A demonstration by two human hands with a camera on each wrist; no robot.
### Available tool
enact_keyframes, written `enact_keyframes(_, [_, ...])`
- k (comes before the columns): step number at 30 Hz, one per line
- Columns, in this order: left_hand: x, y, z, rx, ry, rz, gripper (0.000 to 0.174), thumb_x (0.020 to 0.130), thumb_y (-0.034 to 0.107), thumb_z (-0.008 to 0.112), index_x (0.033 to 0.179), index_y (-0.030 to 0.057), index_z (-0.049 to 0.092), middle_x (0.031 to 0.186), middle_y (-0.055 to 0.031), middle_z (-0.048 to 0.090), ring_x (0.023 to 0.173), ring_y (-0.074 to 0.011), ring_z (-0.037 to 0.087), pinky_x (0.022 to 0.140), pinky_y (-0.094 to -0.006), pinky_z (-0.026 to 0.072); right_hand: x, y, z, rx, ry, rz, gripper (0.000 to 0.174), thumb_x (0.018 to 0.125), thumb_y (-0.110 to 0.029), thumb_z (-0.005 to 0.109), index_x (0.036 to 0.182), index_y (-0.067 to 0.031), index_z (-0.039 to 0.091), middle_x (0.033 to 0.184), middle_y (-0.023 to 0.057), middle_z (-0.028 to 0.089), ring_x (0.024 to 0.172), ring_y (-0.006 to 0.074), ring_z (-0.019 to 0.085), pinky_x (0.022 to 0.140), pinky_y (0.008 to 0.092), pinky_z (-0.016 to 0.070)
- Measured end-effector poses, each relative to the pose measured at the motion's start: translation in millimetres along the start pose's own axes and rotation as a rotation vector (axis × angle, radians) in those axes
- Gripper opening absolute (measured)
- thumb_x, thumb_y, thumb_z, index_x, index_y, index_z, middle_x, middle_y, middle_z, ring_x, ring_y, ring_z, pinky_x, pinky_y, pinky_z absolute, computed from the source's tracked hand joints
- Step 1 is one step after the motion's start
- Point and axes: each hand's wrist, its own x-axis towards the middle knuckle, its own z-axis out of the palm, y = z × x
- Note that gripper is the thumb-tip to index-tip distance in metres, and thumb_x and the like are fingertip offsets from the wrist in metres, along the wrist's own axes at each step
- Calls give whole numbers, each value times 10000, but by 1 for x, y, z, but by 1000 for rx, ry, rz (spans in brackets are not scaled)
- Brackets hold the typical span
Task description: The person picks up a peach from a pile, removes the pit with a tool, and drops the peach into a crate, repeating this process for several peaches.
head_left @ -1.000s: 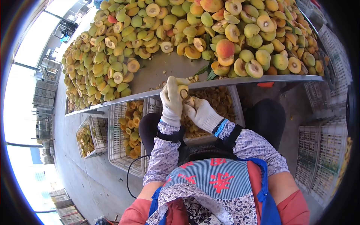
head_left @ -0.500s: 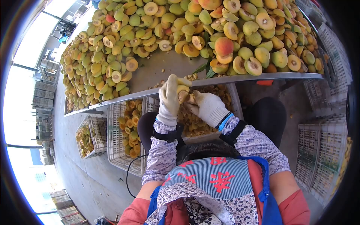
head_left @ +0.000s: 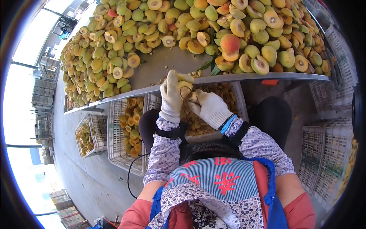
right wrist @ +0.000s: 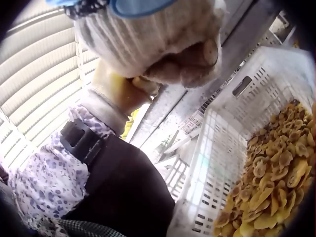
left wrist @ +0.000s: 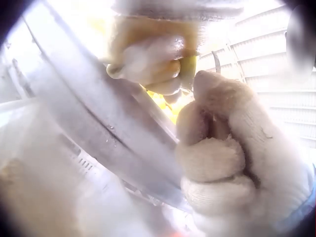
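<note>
In the head view, the gloved left hand (head_left: 170,97) holds a yellow-green peach half (head_left: 185,91) at the edge of the metal table, cut face toward the body. Close against that face, the gloved right hand (head_left: 212,108) grips a small tool with a curved metal blade (left wrist: 217,62); its handle is hidden in the fist. The left wrist view has the right hand's fingers (left wrist: 212,158) curled tight, opposite the left hand (left wrist: 148,57) above. In the right wrist view, the right hand (right wrist: 153,44) overlaps the left hand (right wrist: 118,91).
Cut peaches (head_left: 103,61) lie heaped over the metal table (head_left: 160,66), with small bits near its rim. Below the hands stands a white crate (right wrist: 197,182) of brownish-yellow scraps (right wrist: 276,177). Another crate (head_left: 114,147) holds peach halves at left; more crates (head_left: 328,156) stand at right.
The curved blade, plainly visible outside the fruit a second ago, now lies at the peach half's cut face. Both hands stay together, with the right wrist slightly turned.
</note>
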Motion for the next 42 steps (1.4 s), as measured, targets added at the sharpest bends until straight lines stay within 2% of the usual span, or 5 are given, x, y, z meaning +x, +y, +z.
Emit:
enact_keyframes(4, [0,-5,3,133,-3,168,561,1071,389,390,899,-57,684,805,-103,701,721,-163,622,736,-284,517,-2,5,8,-42,49,-2,407,954,-431,577,1069,-41,578,895,213,704,875,413,682,755,510,540])
enact_keyframes(10, [-5,0,9,-363,136,-191,631,1059,479,414,960,-82,686,788,-101,664,670,-123,567,632,-215,464,-4,4,18,117,120,26,409,957,-411,579,1085,-22,580,905,233,697,881,423,679,755,505,542])
enact_keyframes(22, [-9,-4,10,-7,111,11,645,1080,441,351,856,-37,720,755,-78,681,689,-146,592,692,-287,476,-5,13,27,575,-5,-64,285,950,-264,626,1038,7,636,926,249,689,905,456,652,767,446,531])
enact_keyframes(38, [0,6,-7,204,-135,37,603,1074,386,361,845,-57,700,817,-125,725,729,-180,654,761,-297,519,4,1,-16,-202,-116,-9,382,929,-407,620,1116,-74,619,978,174,714,933,401,669,798,496,546])
enact_keyframes(42, [-4,-1,-2,193,-62,103,624,1067,426,377,836,-43,717,790,-115,719,735,-176,648,764,-301,510,6,20,19,168,-24,-58,341,931,-321,650,1105,-29,627,952,197,711,901,393,681,777,442,552])
